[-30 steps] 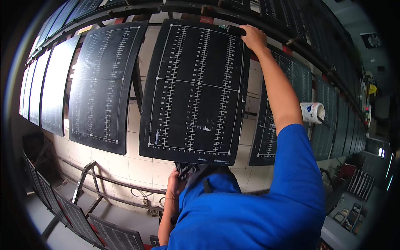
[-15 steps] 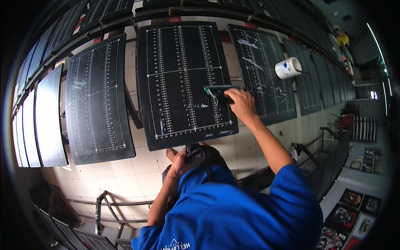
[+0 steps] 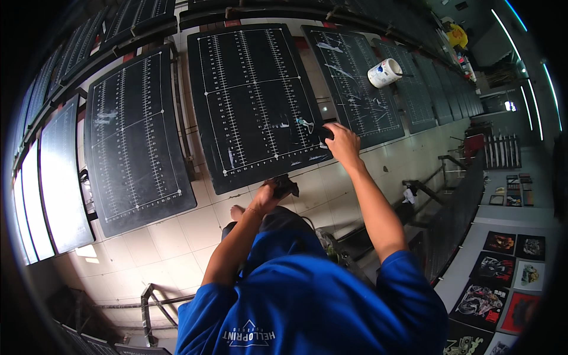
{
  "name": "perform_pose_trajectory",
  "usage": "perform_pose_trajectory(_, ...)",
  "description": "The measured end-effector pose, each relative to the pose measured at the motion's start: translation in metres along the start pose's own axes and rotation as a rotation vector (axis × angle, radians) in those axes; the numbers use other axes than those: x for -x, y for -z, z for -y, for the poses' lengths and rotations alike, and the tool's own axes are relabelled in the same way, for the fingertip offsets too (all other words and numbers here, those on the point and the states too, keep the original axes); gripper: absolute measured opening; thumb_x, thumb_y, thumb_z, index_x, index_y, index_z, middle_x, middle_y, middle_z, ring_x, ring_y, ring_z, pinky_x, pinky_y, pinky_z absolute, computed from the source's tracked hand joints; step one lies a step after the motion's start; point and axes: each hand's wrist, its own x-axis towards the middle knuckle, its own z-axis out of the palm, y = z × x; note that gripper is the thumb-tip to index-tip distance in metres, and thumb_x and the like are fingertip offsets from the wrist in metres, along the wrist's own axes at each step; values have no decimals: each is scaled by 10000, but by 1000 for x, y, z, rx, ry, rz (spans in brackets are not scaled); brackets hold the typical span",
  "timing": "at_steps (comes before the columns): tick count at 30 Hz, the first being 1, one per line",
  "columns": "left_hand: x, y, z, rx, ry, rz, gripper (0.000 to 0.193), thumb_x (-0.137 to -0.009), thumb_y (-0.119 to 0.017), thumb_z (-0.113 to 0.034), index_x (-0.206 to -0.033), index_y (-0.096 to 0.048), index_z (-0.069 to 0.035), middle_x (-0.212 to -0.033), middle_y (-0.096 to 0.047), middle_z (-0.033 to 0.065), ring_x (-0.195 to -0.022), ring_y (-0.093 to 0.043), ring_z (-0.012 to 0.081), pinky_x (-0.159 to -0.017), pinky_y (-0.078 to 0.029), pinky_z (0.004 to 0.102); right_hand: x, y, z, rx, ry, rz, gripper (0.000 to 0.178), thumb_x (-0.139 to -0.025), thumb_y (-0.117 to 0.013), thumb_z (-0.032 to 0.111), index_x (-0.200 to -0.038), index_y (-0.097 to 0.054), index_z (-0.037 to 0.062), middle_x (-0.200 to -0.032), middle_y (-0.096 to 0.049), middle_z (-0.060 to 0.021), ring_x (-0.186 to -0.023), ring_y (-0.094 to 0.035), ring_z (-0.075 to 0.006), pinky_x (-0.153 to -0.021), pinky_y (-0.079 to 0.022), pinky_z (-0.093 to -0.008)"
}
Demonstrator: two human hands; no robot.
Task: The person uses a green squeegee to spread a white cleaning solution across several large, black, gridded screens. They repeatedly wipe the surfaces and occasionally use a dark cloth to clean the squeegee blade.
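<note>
Before me lies a black board (image 3: 236,118) with white ruler lines and grid marks. My right hand (image 3: 343,143) is closed around a dark-handled scraper (image 3: 326,134) at the board's right edge; its blade is mostly hidden from this angle. Just left of the scraper, a wet whitish smear (image 3: 305,124) sits on the board, and paler patches mark its near right part. My left hand (image 3: 264,198) grips a crumpled black cloth (image 3: 286,186) by the board's near edge.
A white, paint-stained bucket (image 3: 384,73) stands on the scuffed board (image 3: 355,89) to the right. Another ruled board (image 3: 136,148) lies to the left, with glossy ones beyond it. Dark metal rails (image 3: 148,313) run behind me over a tiled floor (image 3: 165,248).
My right hand has tilted the scraper and drawn it toward the board's right edge, exposing the whitish smear. My left hand has lifted the cloth forward from my lap. The view has shifted.
</note>
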Motion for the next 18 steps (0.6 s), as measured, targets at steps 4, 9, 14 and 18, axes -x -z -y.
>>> perform_pose_trajectory(4,-57,-27,23,72,46,1,330,-1069,-406,-235,-1284,-561,-38,-1261,-633,133,-1192,-602,247,-1007,-523,394,11,-6,13,69,-49,4,360,-780,-749,121,-1132,-671,126,-1103,-695,-67,-978,-669,-368,-818,-532,-480)
perform_pose_trajectory(9,-87,-54,51,424,33,64,287,-1044,-407,-159,-1229,-566,-7,-1211,-641,136,-1076,-653,249,-943,-569,391,55,-18,42,202,-220,-5,339,-781,-757,195,-1084,-661,78,-1040,-690,-113,-940,-679,-369,-779,-532,-497)
perform_pose_trajectory(14,-95,6,67,593,0,192,335,-1004,-440,-127,-1279,-520,46,-1233,-626,190,-1122,-638,285,-986,-550,392,60,-34,133,154,-218,45,264,-777,-687,211,-944,-648,11,-983,-680,-174,-872,-686,-402,-753,-540,-532)
perform_pose_trajectory(18,-18,1,41,558,23,226,361,-1019,-484,-185,-1321,-504,12,-1284,-609,187,-1152,-630,285,-994,-547,398,77,-47,191,89,-223,109,278,-791,-714,230,-938,-639,7,-1021,-665,-186,-865,-693,-395,-758,-552,-520)
